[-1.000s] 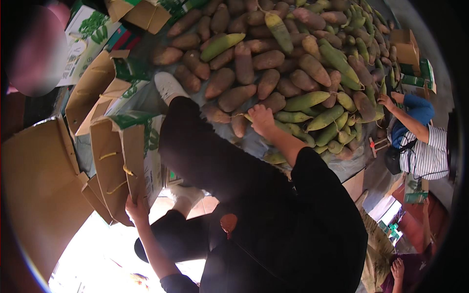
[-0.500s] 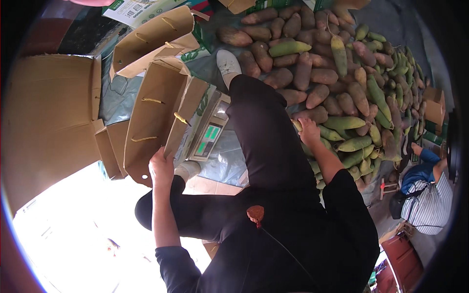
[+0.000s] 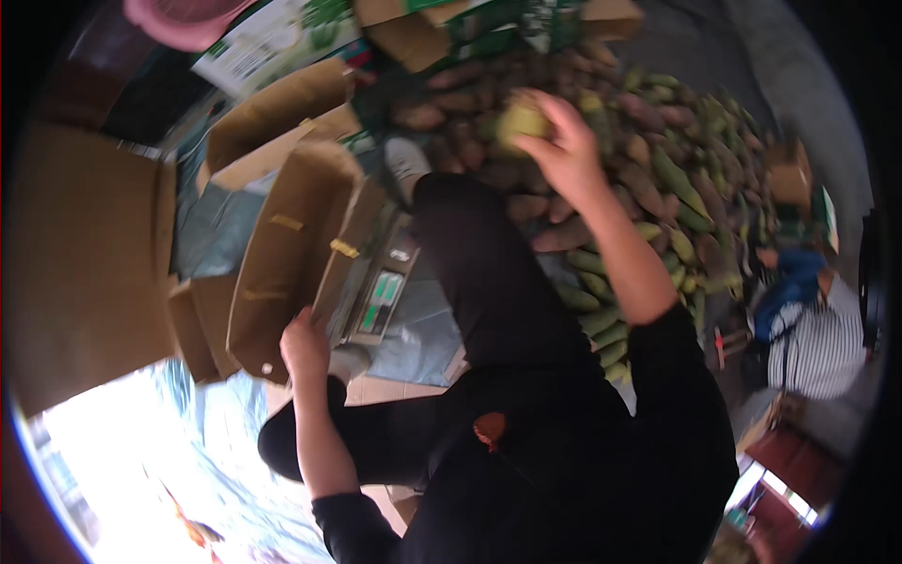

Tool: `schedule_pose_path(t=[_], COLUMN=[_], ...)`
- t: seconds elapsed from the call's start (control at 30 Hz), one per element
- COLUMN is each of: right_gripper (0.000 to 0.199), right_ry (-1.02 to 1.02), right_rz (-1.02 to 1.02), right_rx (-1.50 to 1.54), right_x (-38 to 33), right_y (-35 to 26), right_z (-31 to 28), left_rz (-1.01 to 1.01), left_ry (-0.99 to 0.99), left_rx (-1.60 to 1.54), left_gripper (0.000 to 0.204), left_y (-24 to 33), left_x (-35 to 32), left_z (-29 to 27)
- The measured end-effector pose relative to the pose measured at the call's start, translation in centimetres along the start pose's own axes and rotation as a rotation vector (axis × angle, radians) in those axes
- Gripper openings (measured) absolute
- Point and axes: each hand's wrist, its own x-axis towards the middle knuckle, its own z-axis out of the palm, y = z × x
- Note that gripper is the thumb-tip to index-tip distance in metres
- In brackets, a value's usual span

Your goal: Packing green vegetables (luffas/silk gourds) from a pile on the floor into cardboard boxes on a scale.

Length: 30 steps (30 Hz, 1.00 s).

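Raised over the pile, my right hand [image 3: 559,141] is closed round a yellow-green radish [image 3: 522,124], blurred by motion. My left hand [image 3: 305,350] grips the near edge of an open cardboard box [image 3: 272,249] with yellow rope handles. The box rests on or against a scale [image 3: 381,303] with a green-lit display; its underside is hidden. From the part I can see, the box looks bare inside. A large heap of green radishes [image 3: 678,183] and reddish-brown root vegetables [image 3: 564,235] spreads beyond my knee and to the right.
Another open cardboard box [image 3: 277,108] lies behind the first. A big cardboard sheet or carton [image 3: 94,263] stands at the left. At the far left is a pink basin [image 3: 188,21]. Another person in a striped top [image 3: 817,343] sits at the right.
My right hand has lifted from the near side of the heap, moving up and away with a radish in it. My left hand stays at the box's edge. The whole view has shifted a little.
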Motion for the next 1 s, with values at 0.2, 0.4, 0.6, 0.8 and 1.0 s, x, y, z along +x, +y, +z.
schedule_pose_path(t=[0.2, 0.4, 0.6, 0.8, 1.0], right_gripper=[0.04, 0.036, 0.024, 0.027, 0.043], right_ry=[0.016, -0.601, -1.099, -1.323, -0.984], right_rz=[-0.544, -0.556, -0.503, -0.243, -0.352], right_rx=[0.158, -0.068, -0.542, -0.65, -0.096], right_x=[6.3, 1.9, -1.9, 0.2, 5.0], right_y=[-13.0, -13.7, -8.8, -8.2, -12.5], right_z=[9.1, 23.1, 31.4, 33.0, 23.3], left_rz=[0.102, 0.017, 0.029, 0.052, -0.006], left_ry=[-0.006, -0.056, -0.04, -0.051, -0.08], left_rx=[-0.077, -0.097, -0.176, -0.187, -0.216], left_gripper=[0.019, 0.025, 0.015, 0.014, 0.025], left_y=[1.0, 1.7, 2.2, 3.2, 1.6], left_x=[0.4, 0.1, -0.1, 0.2, -0.2], left_z=[0.0, -0.6, -0.3, -0.4, -0.7])
